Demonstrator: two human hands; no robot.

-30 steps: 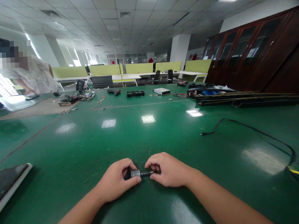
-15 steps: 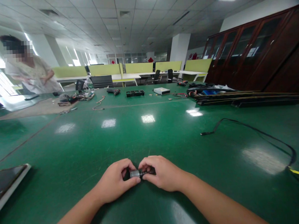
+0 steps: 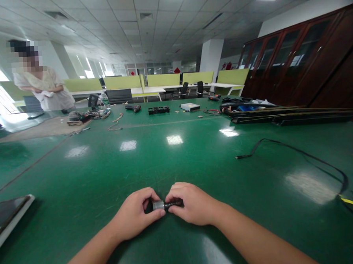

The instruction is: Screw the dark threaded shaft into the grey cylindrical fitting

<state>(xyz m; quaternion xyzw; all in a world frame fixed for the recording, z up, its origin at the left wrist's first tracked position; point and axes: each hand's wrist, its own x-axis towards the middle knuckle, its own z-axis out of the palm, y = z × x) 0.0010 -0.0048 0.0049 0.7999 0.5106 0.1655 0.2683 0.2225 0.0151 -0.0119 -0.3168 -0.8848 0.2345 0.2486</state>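
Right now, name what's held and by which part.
The left hand holds a grey metallic cylinder by its sides; the fingers of the right hand straddle its thin dark shaft, grip unclear.

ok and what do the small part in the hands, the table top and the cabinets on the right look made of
Small part: probably metal, with a dull silvery barrel and a darker shaft. Table top: glossy green, perhaps painted or plastic, mirroring bright light. Cabinets: likely varnished wood, from the dark reddish-brown sheen; reflective panes look like glass.
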